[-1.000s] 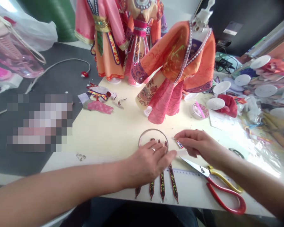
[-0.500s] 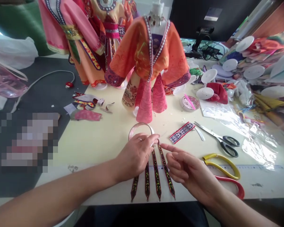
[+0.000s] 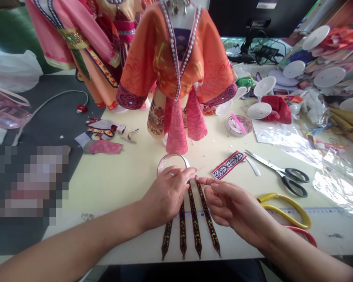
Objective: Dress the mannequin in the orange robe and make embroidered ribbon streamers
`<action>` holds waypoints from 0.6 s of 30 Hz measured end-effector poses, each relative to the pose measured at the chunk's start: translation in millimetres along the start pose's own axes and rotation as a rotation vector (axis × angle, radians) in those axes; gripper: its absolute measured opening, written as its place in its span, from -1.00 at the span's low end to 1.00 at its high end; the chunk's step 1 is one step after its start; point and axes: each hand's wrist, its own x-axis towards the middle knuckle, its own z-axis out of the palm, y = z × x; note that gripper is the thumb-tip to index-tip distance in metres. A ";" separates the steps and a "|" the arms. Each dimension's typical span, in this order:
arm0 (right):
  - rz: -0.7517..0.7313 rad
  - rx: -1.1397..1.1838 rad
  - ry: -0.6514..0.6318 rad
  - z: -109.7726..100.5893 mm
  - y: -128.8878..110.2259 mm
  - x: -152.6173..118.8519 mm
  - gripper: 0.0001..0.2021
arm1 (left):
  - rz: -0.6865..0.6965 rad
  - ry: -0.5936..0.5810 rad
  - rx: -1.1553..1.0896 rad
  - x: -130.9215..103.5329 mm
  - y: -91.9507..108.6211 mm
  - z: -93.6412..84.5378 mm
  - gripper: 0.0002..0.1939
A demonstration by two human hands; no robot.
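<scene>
My left hand [image 3: 167, 194], a ring on one finger, is closed in a pinch on a thin whitish strip of tape [image 3: 199, 169]. Behind it stands a roll of tape [image 3: 164, 161], partly covered by the fingers. Several dark patterned ribbons [image 3: 196, 225] with pointed lower ends lie side by side below; my left hand hides the upper parts of the left ones. My right hand [image 3: 232, 205] stretches its index finger to the top end of the rightmost ribbon [image 3: 207, 213], apparently touching it. Its other fingers are loosely bent and hold nothing visible.
Ahead stands an orange doll costume [image 3: 182, 58]. To the right lie a patterned trim piece [image 3: 228, 164], black-handled scissors [image 3: 294, 181] and yellow-handled scissors [image 3: 288, 211]. Fabric scraps [image 3: 102, 137] lie left, another tape roll [image 3: 238, 125] farther back. A ruler edge [image 3: 320, 213] crosses the front.
The camera view has shifted slightly, so the table appears closer. Both hands keep nearly the same pose, with the right index finger still at the rightmost ribbon's top.
</scene>
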 end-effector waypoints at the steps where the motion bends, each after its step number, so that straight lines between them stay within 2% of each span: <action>1: 0.006 0.004 0.002 -0.3 -0.5 0.7 -0.84 | 0.003 -0.004 -0.002 0.2 -0.2 -0.1 -0.58; 18: 0.043 0.033 -0.023 -5.2 -3.0 6.4 -0.84 | 0.004 -0.046 -0.006 1.2 -0.5 -1.3 -0.56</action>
